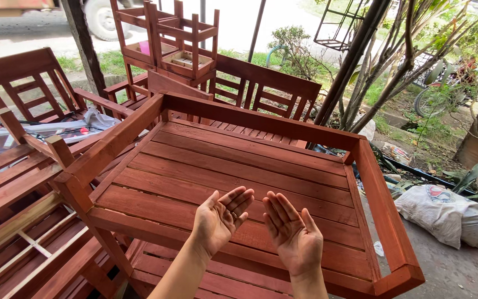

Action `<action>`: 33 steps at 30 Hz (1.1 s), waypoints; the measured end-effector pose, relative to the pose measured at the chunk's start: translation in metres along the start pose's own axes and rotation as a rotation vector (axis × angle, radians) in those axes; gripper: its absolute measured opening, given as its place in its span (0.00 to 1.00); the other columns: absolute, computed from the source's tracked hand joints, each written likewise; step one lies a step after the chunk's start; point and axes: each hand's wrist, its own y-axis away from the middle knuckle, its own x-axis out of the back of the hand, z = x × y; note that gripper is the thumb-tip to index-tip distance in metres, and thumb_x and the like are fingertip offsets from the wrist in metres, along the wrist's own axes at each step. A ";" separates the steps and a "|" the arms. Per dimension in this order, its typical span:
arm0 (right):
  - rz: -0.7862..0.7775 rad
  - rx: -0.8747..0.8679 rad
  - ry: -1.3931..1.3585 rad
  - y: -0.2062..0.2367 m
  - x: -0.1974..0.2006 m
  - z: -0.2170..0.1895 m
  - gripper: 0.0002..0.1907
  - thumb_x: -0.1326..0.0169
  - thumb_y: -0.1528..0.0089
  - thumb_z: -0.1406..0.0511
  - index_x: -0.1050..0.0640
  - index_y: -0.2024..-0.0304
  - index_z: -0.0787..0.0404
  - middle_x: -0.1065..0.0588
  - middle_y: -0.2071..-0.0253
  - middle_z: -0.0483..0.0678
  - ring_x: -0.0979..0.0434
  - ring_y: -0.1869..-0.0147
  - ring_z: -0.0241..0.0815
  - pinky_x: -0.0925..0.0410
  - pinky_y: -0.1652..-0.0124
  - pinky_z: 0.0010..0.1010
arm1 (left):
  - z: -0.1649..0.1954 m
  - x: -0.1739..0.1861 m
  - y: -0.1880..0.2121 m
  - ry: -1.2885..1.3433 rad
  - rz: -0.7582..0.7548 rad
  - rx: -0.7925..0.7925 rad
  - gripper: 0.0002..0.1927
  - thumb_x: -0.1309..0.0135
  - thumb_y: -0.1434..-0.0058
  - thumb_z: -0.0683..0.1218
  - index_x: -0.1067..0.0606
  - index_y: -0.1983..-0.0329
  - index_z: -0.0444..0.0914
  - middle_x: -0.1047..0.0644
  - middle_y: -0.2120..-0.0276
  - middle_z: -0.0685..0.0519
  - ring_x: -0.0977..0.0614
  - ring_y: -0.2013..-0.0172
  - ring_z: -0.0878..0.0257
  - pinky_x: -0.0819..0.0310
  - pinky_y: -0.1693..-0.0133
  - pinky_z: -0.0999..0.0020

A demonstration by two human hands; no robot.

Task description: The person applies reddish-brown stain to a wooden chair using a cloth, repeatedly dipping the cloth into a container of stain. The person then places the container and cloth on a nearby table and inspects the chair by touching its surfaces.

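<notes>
Both my hands hover palms-up, side by side, over the slatted top of a red-brown wooden bench frame (261, 119) turned on its side. My left hand (221, 218) has its fingers loosely spread and wears a ring. My right hand (293, 232) is also flat, with its fingers together. Neither hand holds or touches anything. The wooden slats (222, 160) lie just beyond my fingertips.
More red-brown benches (17, 83) stand at the left, one bearing cables and cloth (78, 130). Stacked wooden chairs (178, 44) rise behind. A filled white sack (443, 213) lies on the ground at right, beside shrubs, trunks and a bicycle (443, 91).
</notes>
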 end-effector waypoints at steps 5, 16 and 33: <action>-0.109 -0.041 -0.084 -0.018 0.021 0.001 0.34 0.72 0.27 0.50 0.28 0.40 0.71 0.27 0.39 0.61 0.30 0.31 0.55 0.33 0.38 0.46 | 0.001 0.004 -0.002 -0.027 0.031 -0.005 0.36 0.81 0.28 0.60 0.29 0.36 0.35 0.23 0.40 0.47 0.25 0.37 0.58 0.38 0.37 0.57; -0.005 -0.007 0.146 -0.091 0.056 0.056 0.06 0.44 0.35 0.68 0.20 0.56 0.63 0.21 0.62 0.50 0.27 0.68 0.29 0.32 0.71 0.17 | 0.030 0.039 -0.002 -0.360 0.428 -0.217 0.11 0.43 0.36 0.40 0.25 0.51 0.36 0.18 0.64 0.54 0.17 0.65 0.69 0.23 0.66 0.78; -0.309 0.171 2.256 -0.056 -0.117 0.267 0.39 0.61 0.34 0.45 0.44 0.25 0.55 0.50 0.21 0.44 0.60 0.19 0.47 0.74 0.33 0.67 | 0.219 0.104 0.067 -1.051 0.211 -0.704 0.12 0.50 0.33 0.45 0.23 0.49 0.37 0.28 0.50 0.50 0.23 0.54 0.62 0.25 0.52 0.70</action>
